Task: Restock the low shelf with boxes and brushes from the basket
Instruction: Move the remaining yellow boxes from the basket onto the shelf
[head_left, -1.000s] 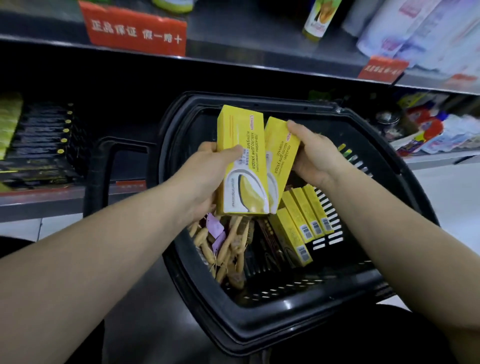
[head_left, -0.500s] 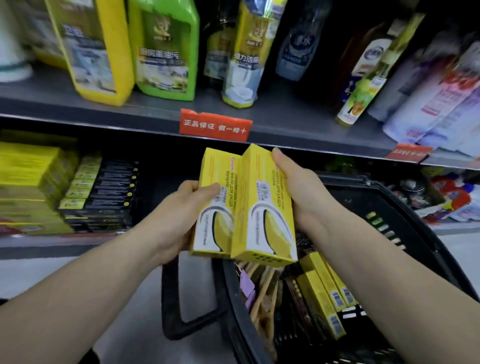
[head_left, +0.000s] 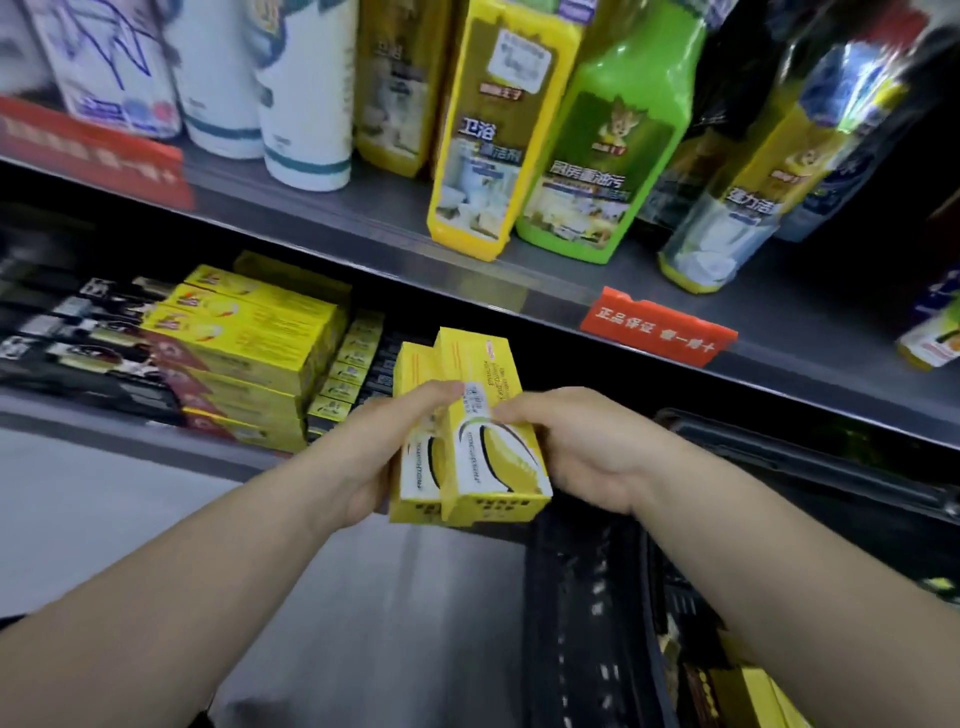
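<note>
Both hands (head_left: 363, 452) grip two yellow boxes (head_left: 478, 441) upright.

Boxes: two yellow boxes (head_left: 470, 441) lifted clear of basket (head_left: 789, 460), now level with the low shelf (head_left: 104, 423) opening.
Right hand (head_left: 582, 452): grip shifted lower on the front box.

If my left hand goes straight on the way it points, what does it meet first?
Likely free: the left hand, gripping two yellow boxes, points into the dark low shelf beside the stacked boxes; depth unclear.
</note>
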